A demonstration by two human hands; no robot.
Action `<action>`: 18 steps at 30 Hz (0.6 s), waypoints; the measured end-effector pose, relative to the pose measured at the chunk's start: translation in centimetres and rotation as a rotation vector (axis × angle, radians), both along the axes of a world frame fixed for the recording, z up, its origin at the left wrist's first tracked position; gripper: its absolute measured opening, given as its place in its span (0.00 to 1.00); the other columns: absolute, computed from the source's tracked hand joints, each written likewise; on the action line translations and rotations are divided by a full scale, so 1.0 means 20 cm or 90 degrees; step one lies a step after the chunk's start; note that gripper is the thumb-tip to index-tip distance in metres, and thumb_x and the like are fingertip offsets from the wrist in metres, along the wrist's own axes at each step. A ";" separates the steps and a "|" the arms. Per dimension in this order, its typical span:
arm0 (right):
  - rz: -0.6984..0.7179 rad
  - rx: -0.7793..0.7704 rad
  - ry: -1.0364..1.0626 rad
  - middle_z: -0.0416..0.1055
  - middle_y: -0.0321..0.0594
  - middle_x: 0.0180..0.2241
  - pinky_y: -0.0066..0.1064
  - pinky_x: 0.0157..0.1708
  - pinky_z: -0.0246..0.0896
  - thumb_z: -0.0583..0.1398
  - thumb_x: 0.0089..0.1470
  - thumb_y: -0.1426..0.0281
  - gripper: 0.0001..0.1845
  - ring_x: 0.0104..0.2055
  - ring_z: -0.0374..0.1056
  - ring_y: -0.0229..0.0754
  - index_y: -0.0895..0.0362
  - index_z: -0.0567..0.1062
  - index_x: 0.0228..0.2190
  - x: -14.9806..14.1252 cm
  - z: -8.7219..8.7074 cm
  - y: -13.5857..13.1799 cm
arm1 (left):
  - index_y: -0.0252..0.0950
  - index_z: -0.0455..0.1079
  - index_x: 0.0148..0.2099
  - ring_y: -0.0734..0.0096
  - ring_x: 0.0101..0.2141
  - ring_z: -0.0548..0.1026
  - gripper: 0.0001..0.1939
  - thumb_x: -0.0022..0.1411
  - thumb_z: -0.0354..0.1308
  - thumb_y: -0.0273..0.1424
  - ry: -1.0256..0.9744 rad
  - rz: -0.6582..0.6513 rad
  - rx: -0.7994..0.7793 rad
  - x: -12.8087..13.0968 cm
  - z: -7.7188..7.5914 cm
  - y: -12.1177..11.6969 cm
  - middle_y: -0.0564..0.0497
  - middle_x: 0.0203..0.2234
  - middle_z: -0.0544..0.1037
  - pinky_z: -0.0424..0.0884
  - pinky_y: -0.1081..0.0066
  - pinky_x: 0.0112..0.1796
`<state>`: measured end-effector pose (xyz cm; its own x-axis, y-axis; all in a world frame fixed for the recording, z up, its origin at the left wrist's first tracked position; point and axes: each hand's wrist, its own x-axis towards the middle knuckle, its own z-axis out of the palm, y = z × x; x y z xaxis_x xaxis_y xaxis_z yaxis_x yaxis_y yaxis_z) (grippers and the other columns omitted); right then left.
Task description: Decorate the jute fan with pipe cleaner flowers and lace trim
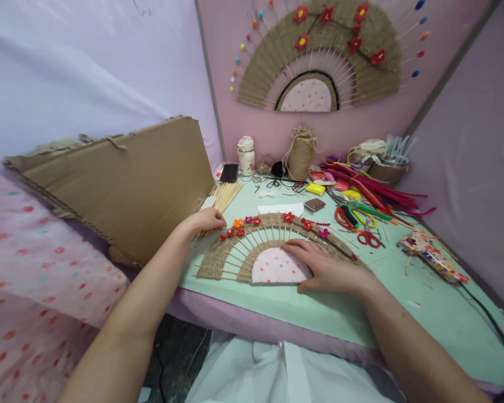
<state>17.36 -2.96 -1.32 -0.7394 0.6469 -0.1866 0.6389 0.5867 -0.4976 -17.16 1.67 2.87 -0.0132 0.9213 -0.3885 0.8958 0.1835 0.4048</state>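
Note:
A half-round woven twine fan [216,260] lies on the table, with wooden sticks as ribs and red, orange and purple flowers along its arc. Its inner half-circle is dotted pink-white fabric [277,267]. Across the right part of that fabric rests my right hand [319,264], fingers stretched out and thumb toward the near edge. My left hand [210,220] is at the fan's upper left, beside a bundle of thin wooden sticks [228,196]. Its fingers are curled together, and whatever they hold is hidden.
Behind stand a white bottle [246,157] and a twine spool [301,157]. To the right lie red scissors [369,239], pipe cleaners [376,187] and a flower-patterned glue gun [434,257] with a cord. A cardboard sheet [130,190] leans at left. A larger fan [260,73] hangs on the wall.

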 end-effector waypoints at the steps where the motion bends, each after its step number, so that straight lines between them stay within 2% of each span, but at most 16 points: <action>1: -0.001 0.000 -0.001 0.46 0.40 0.64 0.48 0.63 0.37 0.65 0.38 0.57 0.52 0.65 0.42 0.58 0.46 0.52 0.63 0.00 0.00 0.00 | 0.33 0.76 0.36 0.73 0.27 0.72 0.14 0.48 0.57 0.35 0.009 -0.005 0.008 0.00 -0.01 -0.01 0.50 0.28 0.79 0.64 0.78 0.26; 5: -0.001 0.003 -0.005 0.46 0.41 0.64 0.47 0.63 0.37 0.65 0.38 0.57 0.52 0.65 0.42 0.57 0.47 0.53 0.63 0.00 0.00 0.00 | 0.33 0.76 0.36 0.72 0.28 0.72 0.14 0.50 0.55 0.34 0.039 -0.012 0.045 0.02 -0.03 -0.02 0.49 0.28 0.79 0.63 0.76 0.26; 10: 0.007 0.009 0.007 0.46 0.40 0.63 0.47 0.63 0.37 0.65 0.38 0.57 0.52 0.64 0.42 0.56 0.47 0.52 0.63 0.00 0.00 0.00 | 0.35 0.76 0.37 0.69 0.34 0.74 0.13 0.52 0.55 0.34 0.032 0.011 0.134 0.04 -0.02 -0.07 0.49 0.34 0.80 0.65 0.75 0.31; 14: 0.012 0.006 0.028 0.47 0.40 0.63 0.46 0.63 0.38 0.63 0.40 0.61 0.49 0.64 0.43 0.56 0.46 0.51 0.63 0.00 0.00 -0.01 | 0.36 0.75 0.37 0.68 0.35 0.74 0.13 0.54 0.55 0.37 -0.033 0.034 0.222 0.04 -0.02 -0.18 0.50 0.35 0.80 0.66 0.74 0.35; 18: -0.001 0.008 0.056 0.46 0.40 0.62 0.46 0.62 0.42 0.61 0.41 0.66 0.46 0.64 0.43 0.55 0.45 0.52 0.62 0.01 0.03 -0.03 | 0.37 0.75 0.39 0.68 0.36 0.74 0.14 0.55 0.54 0.39 -0.102 0.113 0.319 0.06 -0.03 -0.36 0.51 0.35 0.80 0.66 0.73 0.36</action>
<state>17.49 -3.53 -0.79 -0.7512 0.6503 -0.1130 0.5943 0.5919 -0.5445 -15.91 -5.47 2.22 -0.1623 0.9829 0.0870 0.7884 0.0761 0.6105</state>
